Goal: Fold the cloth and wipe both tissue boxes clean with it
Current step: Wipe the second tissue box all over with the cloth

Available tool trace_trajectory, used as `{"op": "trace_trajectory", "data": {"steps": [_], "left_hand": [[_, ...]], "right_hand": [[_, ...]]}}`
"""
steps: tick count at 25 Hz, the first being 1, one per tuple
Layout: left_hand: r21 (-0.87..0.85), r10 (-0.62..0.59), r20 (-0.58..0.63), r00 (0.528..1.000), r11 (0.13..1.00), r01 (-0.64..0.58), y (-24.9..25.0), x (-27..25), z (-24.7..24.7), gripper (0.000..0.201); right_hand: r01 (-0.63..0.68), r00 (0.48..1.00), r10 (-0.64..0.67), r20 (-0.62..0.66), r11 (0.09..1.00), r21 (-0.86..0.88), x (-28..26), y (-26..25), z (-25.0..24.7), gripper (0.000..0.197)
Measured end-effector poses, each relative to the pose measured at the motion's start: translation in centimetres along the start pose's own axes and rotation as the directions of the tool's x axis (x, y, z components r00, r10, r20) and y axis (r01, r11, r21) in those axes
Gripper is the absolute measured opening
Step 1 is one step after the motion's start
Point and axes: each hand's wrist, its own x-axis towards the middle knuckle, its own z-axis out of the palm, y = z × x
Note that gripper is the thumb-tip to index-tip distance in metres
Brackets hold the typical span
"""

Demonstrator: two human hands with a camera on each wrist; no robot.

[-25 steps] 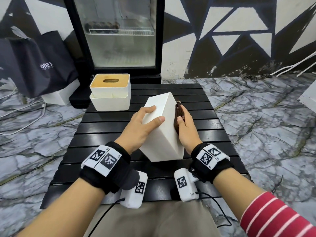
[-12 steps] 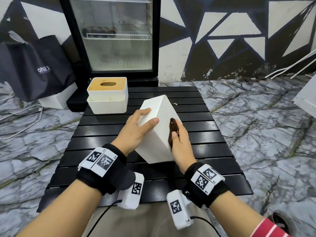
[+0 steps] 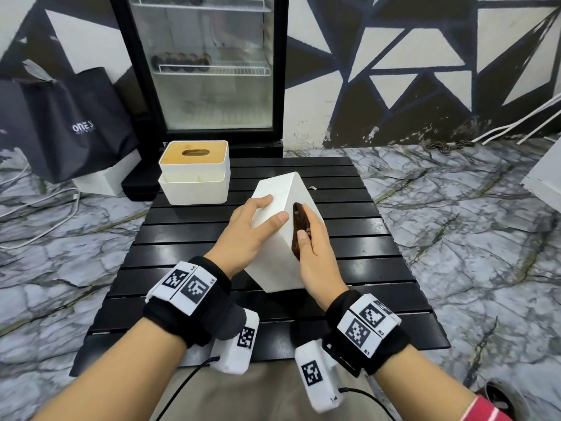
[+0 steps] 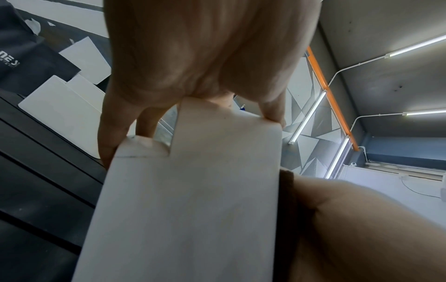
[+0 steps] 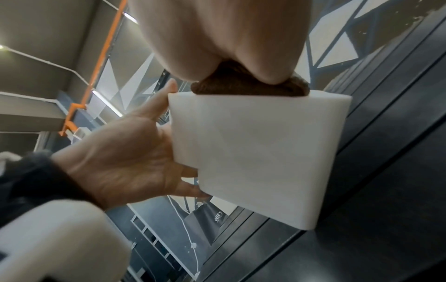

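Observation:
A plain white tissue box stands tilted on one edge in the middle of the black slatted table. My left hand grips its upper left side, thumb on the near face and fingers over the left face. My right hand presses a folded brown cloth flat against the box's right face, fingers straight. The right wrist view shows the cloth squeezed between palm and box. A second white tissue box with a wooden lid sits at the table's far left.
A glass-door fridge stands just behind the table. A dark bag leans at the left over a white box, with cables on the marble floor. Another white object lies at the right edge.
My right hand has slid the cloth down the box's right face from near the top edge to about the middle. The left hand has kept its grip.

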Motion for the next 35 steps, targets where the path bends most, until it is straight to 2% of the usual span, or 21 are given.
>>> {"op": "trace_trajectory", "data": {"steps": [6, 10, 14, 17, 23, 26, 28, 31, 33, 35], "left_hand": [[0.032, 0.013, 0.010, 1.000, 0.999, -0.013, 0.7, -0.2, 0.2, 0.050], [0.083, 0.045, 0.024, 0.999, 0.995, -0.047, 1.1, -0.4, 0.5, 0.053], [0.114, 0.058, 0.039, 0.998, 0.992, -0.062, 1.5, -0.4, 0.9, 0.060], [0.156, 0.071, 0.053, 0.996, 0.985, -0.078, 1.4, -0.1, 1.4, 0.057], [0.272, 0.097, 0.099, 0.990, 0.955, -0.121, 1.1, -0.1, 2.6, 0.077], [0.361, 0.098, 0.133, 0.986, 0.922, -0.141, 1.0, -0.7, 3.1, 0.083], [0.432, 0.080, 0.138, 0.987, 0.892, -0.133, 1.1, -1.0, 3.4, 0.093], [0.468, 0.060, 0.097, 0.994, 0.878, -0.098, 1.4, -1.1, 3.8, 0.102], [0.446, 0.086, 0.094, 0.992, 0.887, -0.120, 1.4, -1.1, 4.0, 0.097], [0.409, 0.120, 0.088, 0.989, 0.901, -0.145, 1.2, -1.2, 4.1, 0.090]], "right_hand": [[0.015, 0.999, -0.016, 0.029, 0.999, 0.028, 0.4, -1.0, 0.2, 0.045], [0.029, 0.999, -0.032, 0.029, 0.996, 0.087, 1.1, -1.2, 0.6, 0.049], [0.020, 1.000, -0.024, 0.019, 0.982, 0.185, 1.9, -1.5, 0.0, 0.041], [-0.003, 1.000, 0.000, 0.014, 0.972, 0.237, 2.4, -1.8, -1.1, 0.042], [-0.025, 0.992, 0.031, -0.119, 0.999, 0.048, 4.1, -1.0, -4.9, 0.042], [0.033, 0.994, -0.040, -0.103, 0.997, -0.074, 4.2, -1.1, -7.2, 0.041], [0.108, 0.991, -0.123, -0.047, 0.965, -0.240, 4.1, -1.6, -8.1, 0.042], [0.244, 0.970, -0.220, 0.106, 0.858, -0.452, 3.5, -2.6, -7.8, 0.043], [0.333, 0.942, -0.253, 0.222, 0.790, -0.515, 3.0, -2.5, -6.9, 0.040], [0.374, 0.924, -0.252, 0.287, 0.746, -0.551, 2.9, -2.1, -6.4, 0.041]]}}
